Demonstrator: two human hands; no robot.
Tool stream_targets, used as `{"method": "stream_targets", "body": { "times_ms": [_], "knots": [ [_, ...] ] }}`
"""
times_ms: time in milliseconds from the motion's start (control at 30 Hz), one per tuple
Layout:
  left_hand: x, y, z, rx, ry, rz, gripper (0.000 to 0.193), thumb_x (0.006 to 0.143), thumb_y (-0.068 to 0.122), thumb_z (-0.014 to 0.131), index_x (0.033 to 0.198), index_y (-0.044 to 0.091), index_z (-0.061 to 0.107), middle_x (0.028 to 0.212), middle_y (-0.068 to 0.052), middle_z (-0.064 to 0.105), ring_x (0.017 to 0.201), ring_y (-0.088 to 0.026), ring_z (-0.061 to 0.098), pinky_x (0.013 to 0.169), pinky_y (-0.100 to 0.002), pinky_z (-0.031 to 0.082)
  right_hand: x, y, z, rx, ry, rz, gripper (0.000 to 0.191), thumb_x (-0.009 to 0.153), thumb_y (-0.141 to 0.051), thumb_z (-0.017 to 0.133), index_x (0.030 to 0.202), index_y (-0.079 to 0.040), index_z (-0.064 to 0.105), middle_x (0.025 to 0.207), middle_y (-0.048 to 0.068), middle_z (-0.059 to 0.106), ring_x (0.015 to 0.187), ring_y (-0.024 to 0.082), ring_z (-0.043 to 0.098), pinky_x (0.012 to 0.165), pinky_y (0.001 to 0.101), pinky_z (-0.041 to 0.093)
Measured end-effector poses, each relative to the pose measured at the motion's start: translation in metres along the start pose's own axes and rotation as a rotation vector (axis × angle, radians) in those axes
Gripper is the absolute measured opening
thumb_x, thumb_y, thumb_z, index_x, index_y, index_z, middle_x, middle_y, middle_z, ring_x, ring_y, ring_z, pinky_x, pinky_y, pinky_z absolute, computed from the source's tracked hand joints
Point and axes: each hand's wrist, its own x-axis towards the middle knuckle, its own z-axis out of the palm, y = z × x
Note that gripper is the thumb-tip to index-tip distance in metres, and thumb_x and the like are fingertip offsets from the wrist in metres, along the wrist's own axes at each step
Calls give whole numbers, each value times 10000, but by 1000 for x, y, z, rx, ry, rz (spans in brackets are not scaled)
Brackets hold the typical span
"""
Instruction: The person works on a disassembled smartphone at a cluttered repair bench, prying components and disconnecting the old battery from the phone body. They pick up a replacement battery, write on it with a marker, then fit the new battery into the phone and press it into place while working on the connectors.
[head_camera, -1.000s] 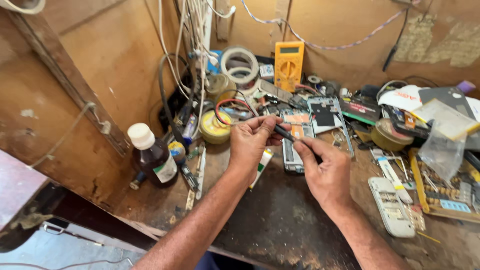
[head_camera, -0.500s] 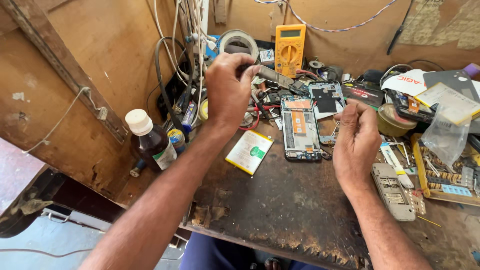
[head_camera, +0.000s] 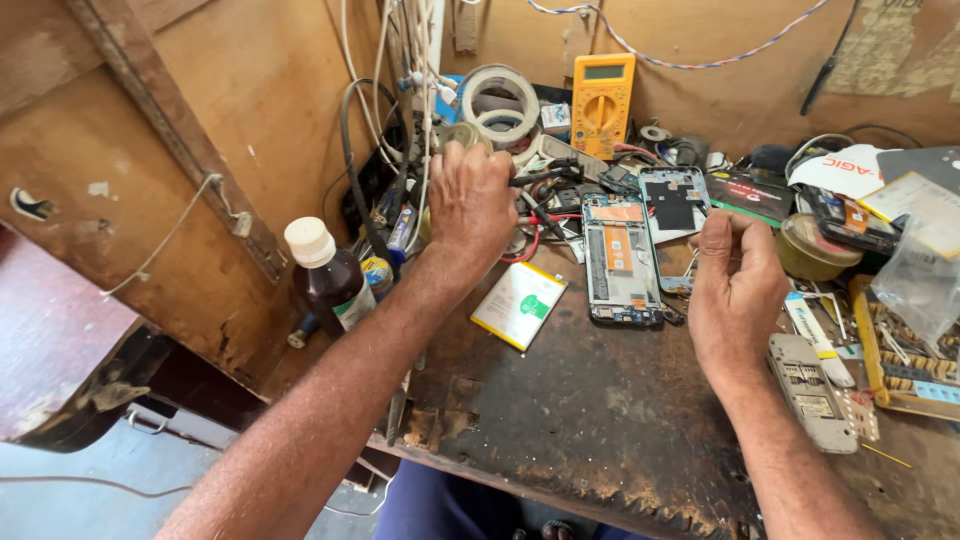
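My left hand (head_camera: 470, 200) is raised over the back of the workbench, fist closed on a dark slim tool (head_camera: 545, 177) that sticks out to the right. A small roll (head_camera: 462, 135) sits just above its knuckles. My right hand (head_camera: 735, 290) hovers right of an opened phone frame (head_camera: 620, 260) with its fingers curled in and pinched; nothing shows between them. A white and green battery (head_camera: 520, 303) lies flat between the two arms. A second phone part with a black patch (head_camera: 672, 205) lies behind the frame.
A yellow multimeter (head_camera: 602, 100) and tape rolls (head_camera: 498, 105) lean on the back wall among hanging cables (head_camera: 395, 120). A brown bottle with a white cap (head_camera: 325, 275) stands left. A round tin (head_camera: 808, 245), a grey phone body (head_camera: 808, 375) and a plastic bag (head_camera: 920, 280) crowd the right.
My left hand rose from the phone to the back of the bench with the tool. My right hand drew back to the right. The battery now lies uncovered.
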Motion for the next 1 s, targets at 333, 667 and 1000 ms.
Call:
{"method": "stream_targets", "body": {
  "times_ms": [333, 667, 1000],
  "knots": [
    [-37, 18, -52, -182, -196, -159, 353, 817, 224, 847, 991, -14, 653, 1076, -239, 603, 1065, -398, 577, 926, -521, 469, -2, -5, 8, -33, -22, 7, 361, 1180, -357, 567, 1127, -10, 650, 957, 72, 735, 867, 117, 650, 778, 301, 504],
    [-77, 35, -85, -138, -591, -325, 821, 595, 370, 987, 1123, -109, 580, 1187, -276, 573, 1158, -416, 529, 985, -481, 456, -9, -7, 15, -22, -40, 57, 375, 1168, -365, 574, 1112, -3, 651, 927, 58, 736, 807, 89, 619, 728, 286, 488],
    [-85, 22, -62, -220, -589, -323, 696, 598, 384, 970, 1036, -50, 647, 1053, -241, 665, 1079, -411, 617, 955, -497, 491, -8, -10, 8, -47, -4, 65, 386, 1152, -360, 567, 1057, -2, 676, 887, 49, 732, 781, 91, 617, 704, 290, 488]
  ]
}}
